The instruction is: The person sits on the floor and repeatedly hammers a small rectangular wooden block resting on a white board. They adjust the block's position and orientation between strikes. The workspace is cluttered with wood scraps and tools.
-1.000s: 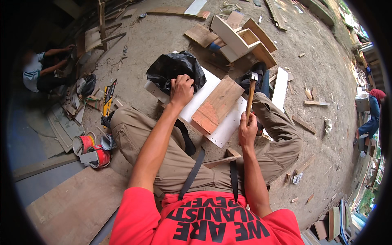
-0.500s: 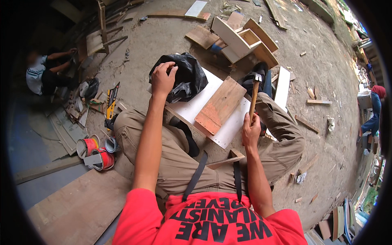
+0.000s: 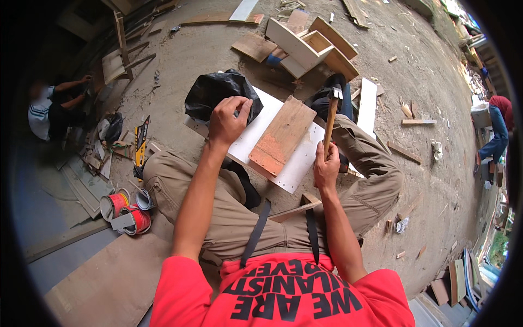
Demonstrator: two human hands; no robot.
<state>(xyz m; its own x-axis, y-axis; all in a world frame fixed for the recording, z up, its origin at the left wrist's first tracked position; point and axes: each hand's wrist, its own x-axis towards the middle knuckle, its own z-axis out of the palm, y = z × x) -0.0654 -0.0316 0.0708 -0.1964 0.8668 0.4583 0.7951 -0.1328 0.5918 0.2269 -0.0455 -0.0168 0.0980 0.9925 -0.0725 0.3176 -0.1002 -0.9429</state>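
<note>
In my right hand [image 3: 327,168] a hammer [image 3: 330,117] stands upright, its wooden handle gripped near the lower end and its metal head up. My left hand [image 3: 230,121] hovers just before a black plastic bag [image 3: 210,95], fingers curled together; whatever they pinch is too small to make out. The bag sits open on the far left end of a white board [image 3: 291,174] between my legs. Across this board, between my hands, lies a brown wooden piece [image 3: 283,133] with an orange-stained near end.
Beyond my feet lies a drawer-like wooden assembly [image 3: 305,49]. Paint cans [image 3: 136,218] and a yellow-and-black handsaw [image 3: 141,143] are at my left. Wood scraps [image 3: 418,122] litter the ground on the right. One person [image 3: 43,111] sits far left; another [image 3: 497,128] bends far right.
My left hand has come out of the bag and moved right and nearer, its fingers curled. The hammer stays upright in my right hand. The whole view has shifted slightly.
</note>
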